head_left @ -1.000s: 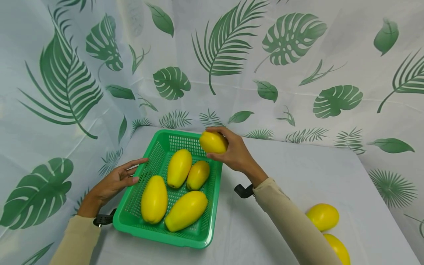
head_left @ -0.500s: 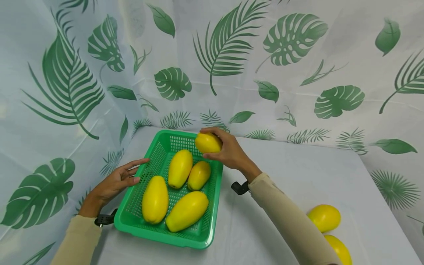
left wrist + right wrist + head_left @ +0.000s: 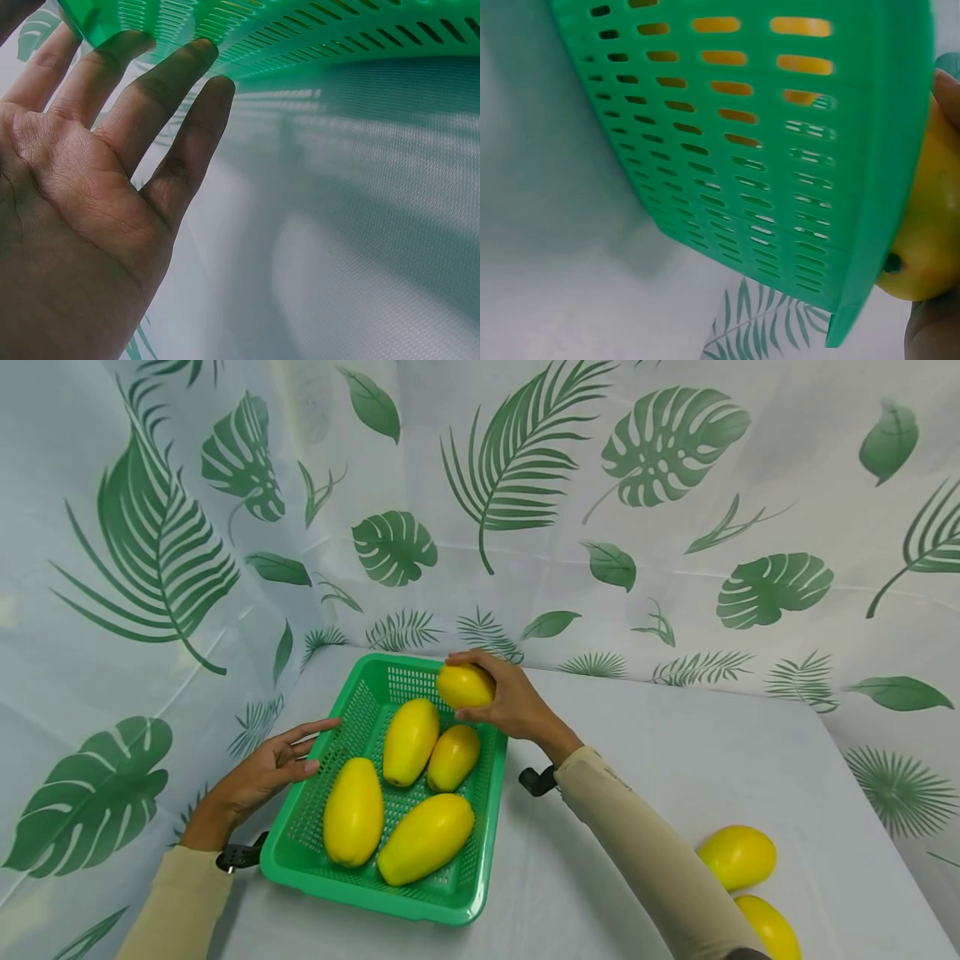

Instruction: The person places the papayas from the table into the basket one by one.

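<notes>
In the head view, my right hand (image 3: pixel 513 700) grips a yellow papaya (image 3: pixel 465 685) over the far right corner of a green plastic basket (image 3: pixel 491 827). The thumb is on its near side and the fingers curl over its far side. The right wrist view shows this papaya (image 3: pixel 930 225) just past the basket rim, its dark stem end facing down. My left hand (image 3: pixel 262 772) rests with extended fingers against the basket's left side. From the left wrist, the fingertips (image 3: pixel 202 52) lie at the slotted wall. Inside the basket are several more papayas (image 3: pixel 354 814), lying on their sides.
Two more papayas (image 3: pixel 738 857) lie on the white-covered table (image 3: pixel 637 760) at the right, partly behind the right sleeve (image 3: pixel 652 852). A white curtain (image 3: pixel 525 593) with green leaf prints stands behind and to the left of the table.
My right hand has carried its papaya slightly left and down, further over the basket's corner. The left hand stays at the basket's side, and the other papayas have not moved.
</notes>
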Available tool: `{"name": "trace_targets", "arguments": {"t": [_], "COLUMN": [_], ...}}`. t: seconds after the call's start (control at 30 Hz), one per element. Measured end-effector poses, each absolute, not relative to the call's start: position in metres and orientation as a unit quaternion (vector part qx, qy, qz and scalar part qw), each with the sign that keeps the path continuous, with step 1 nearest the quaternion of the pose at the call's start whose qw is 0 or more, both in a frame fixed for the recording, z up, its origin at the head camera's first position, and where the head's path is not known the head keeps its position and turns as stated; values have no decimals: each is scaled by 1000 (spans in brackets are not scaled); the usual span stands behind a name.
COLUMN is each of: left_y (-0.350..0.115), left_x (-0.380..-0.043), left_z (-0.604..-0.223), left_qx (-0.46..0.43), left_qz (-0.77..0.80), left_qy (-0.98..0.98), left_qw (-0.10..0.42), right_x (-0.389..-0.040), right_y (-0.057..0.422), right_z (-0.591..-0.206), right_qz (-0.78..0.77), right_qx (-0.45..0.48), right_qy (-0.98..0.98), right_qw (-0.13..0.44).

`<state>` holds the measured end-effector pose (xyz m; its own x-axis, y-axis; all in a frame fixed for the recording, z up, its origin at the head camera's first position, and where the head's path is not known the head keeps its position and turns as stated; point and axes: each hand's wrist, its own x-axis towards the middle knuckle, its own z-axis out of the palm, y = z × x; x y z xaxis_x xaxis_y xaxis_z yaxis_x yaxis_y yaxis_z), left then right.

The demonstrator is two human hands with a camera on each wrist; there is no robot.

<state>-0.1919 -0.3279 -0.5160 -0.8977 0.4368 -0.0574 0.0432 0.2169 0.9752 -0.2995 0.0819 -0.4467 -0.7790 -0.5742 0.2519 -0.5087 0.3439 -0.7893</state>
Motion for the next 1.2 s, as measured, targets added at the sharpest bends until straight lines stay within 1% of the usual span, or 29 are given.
{"name": "trace_targets", "arguments": {"t": [0.3,0.53,0.67,0.93,1.2], "left_y": [-326,-325,-326,-328,-328], "left_x": [-192,-192,-193,-193,-193], "left_z": [-517,-518,-517,-516,-516], "left_qx": [160,159,161,160,162], "left_qz": [607,605,603,597,596], "left_qy": [761,763,765,769,770], "left_qw": [161,162,161,162,162], "right_x": [-300,-287,-274,-239,-204], "right_y": [83,98,112,146,173], "right_z": [-452,-446,-441,-434,-427], "right_qz": [-439,-447,-473,-505,-507], "right_qx": [-313,-296,-284,-264,-239], "right_qy": [842,844,834,816,814], "right_qw": [29,7,-18,-98,-151]}}
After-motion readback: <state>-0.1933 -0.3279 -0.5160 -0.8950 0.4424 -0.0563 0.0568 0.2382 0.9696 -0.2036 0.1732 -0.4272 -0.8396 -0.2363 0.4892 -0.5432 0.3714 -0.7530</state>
